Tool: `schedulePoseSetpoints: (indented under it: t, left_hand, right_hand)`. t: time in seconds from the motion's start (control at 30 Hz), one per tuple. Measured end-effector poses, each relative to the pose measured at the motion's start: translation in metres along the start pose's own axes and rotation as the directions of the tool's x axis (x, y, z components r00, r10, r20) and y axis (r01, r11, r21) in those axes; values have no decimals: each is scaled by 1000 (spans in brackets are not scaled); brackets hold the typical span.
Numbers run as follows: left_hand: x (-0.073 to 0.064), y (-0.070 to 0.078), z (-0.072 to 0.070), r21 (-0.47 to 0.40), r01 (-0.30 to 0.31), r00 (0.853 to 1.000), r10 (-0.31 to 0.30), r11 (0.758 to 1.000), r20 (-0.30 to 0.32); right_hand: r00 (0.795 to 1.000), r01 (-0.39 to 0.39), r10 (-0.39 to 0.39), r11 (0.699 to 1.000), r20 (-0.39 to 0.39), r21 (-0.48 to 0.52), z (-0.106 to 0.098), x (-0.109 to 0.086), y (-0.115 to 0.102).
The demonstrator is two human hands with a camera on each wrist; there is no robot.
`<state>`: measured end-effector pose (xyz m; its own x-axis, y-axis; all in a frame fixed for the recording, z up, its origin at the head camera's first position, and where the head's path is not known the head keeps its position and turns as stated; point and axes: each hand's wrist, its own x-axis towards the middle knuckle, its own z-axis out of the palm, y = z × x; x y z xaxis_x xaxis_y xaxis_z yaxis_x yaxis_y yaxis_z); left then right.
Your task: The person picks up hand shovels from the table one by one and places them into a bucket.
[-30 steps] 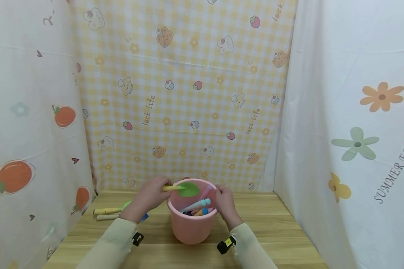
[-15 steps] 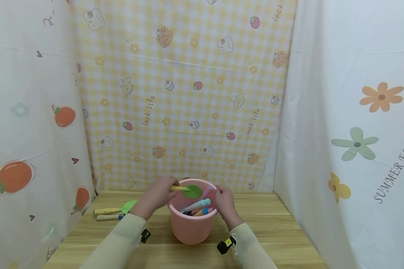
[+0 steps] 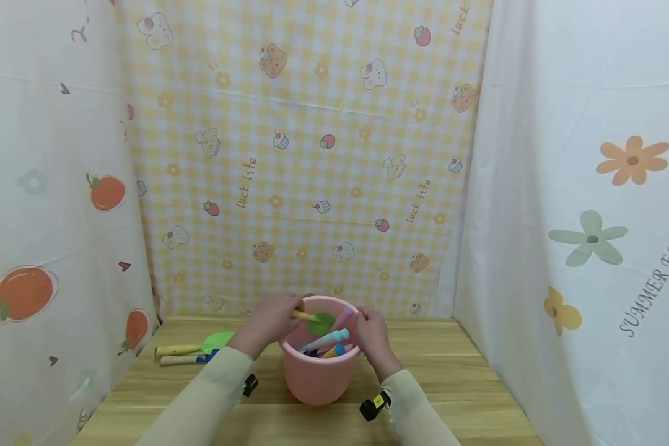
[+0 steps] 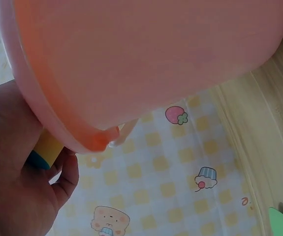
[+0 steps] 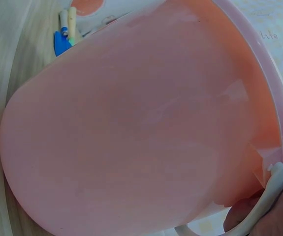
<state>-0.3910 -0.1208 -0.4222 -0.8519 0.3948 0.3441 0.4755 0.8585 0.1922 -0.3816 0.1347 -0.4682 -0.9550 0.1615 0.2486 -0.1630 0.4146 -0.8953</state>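
A pink bucket (image 3: 319, 381) stands upright on the wooden table. My left hand (image 3: 273, 319) holds a small toy shovel by its yellow handle, and the green blade (image 3: 322, 323) points into the bucket's mouth. In the left wrist view the curled fingers of that hand (image 4: 13, 172) are around the handle (image 4: 47, 150), close against the rim. My right hand (image 3: 372, 337) grips the bucket's right rim near the white carrying handle (image 5: 267, 196). Inside the bucket lie a light blue tube (image 3: 327, 340), a blue-ended orange piece (image 3: 332, 352) and a pink-purple piece (image 3: 342, 318).
On the table's left lie a green-bladed shovel (image 3: 216, 341) with a yellow handle and a blue tool with a beige handle (image 3: 179, 359), partly behind the left arm. A checked curtain (image 3: 312, 186) hangs behind, with white printed curtains at both sides.
My left hand has moved right with the shovel, and the green blade has gone farther over and lower into the bucket. The right hand and the bucket have stayed in place.
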Motion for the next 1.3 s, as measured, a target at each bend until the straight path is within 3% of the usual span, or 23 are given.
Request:
schedulePoseSetpoints:
  t: [0.37,0.63,1.03,1.3]
  left_hand:
    - [4,11,-4,26,-23,999,22,999,37]
    - [12,11,1,26,45,992,-48,999,117]
    - [16,10,9,77,4,992,-14,997,129]
    - [20,14,14,106,0,983,-20,994,185]
  right_hand:
    - [1000,2,-2,1000,-5,2,0,-1,-2]
    - [1000,27,-27,1000,-16,-5,0,-1,-4]
    - [1000,18,-19,1000,-19,-2,1,-1,-4]
    - [1000,9,-9,1000,-9,0,1,0,-2]
